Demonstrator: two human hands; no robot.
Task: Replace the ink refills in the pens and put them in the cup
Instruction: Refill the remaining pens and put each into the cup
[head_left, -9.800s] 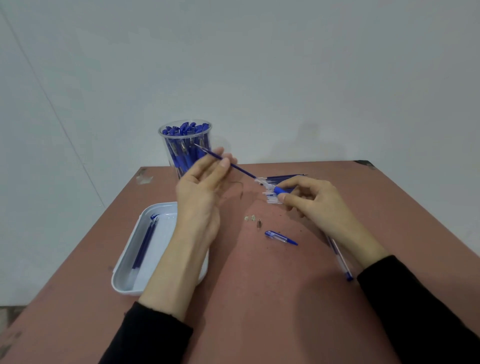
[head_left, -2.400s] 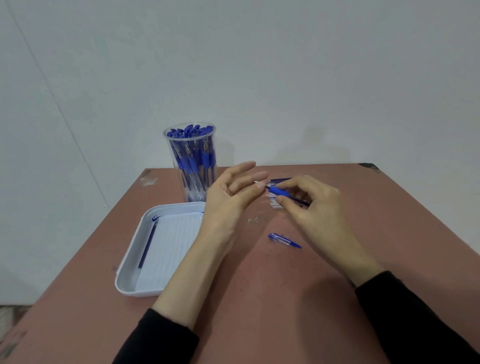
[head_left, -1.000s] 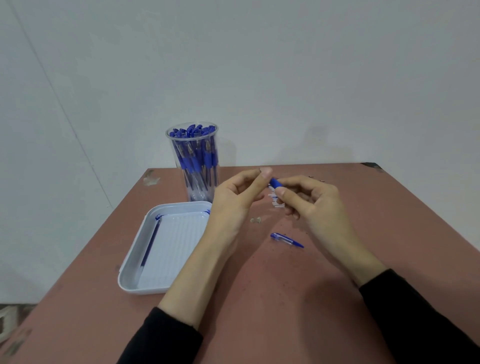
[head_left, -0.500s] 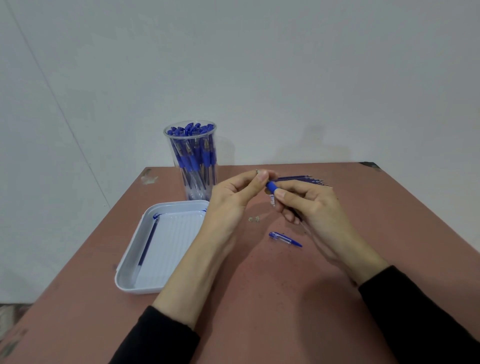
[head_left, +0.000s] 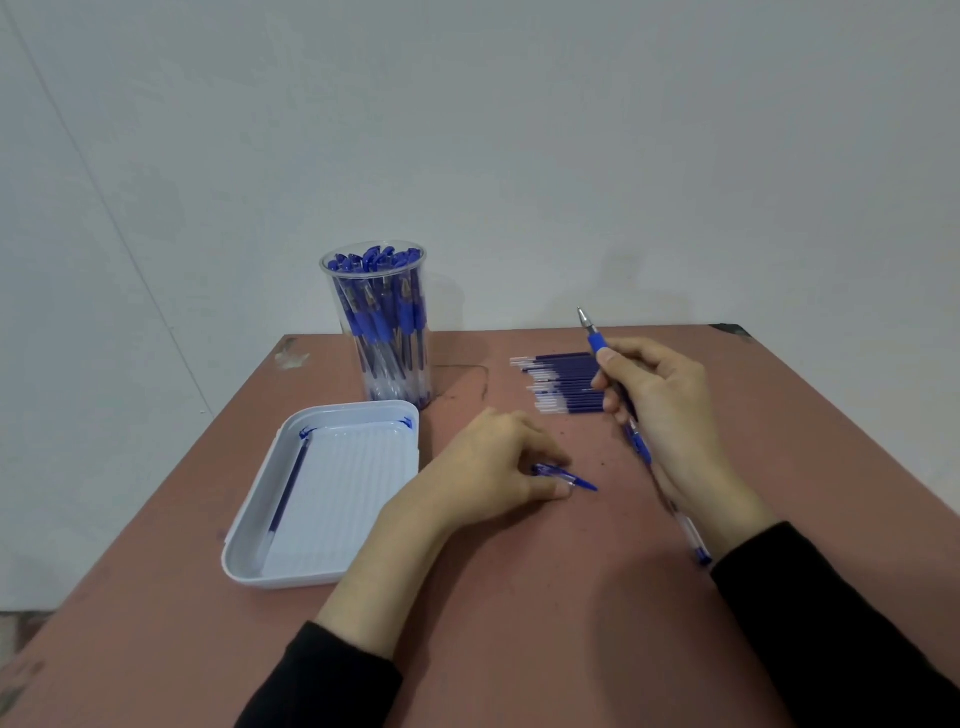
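Right hand (head_left: 667, 415) grips pen (head_left: 597, 345); left hand (head_left: 491, 467) pinches short blue piece (head_left: 577, 480).

Passable across bare reddish-brown tabletop (head_left: 519, 597) and through the gap between tall clear plastic cup packed with blue pens (head_left: 382, 332) and row of dark blue ink refills (head_left: 563, 384). Blocked left by white rectangular plastic tray (head_left: 322, 499), far corner just beside the cup. Refills' right end screened by right hand (head_left: 660, 410).
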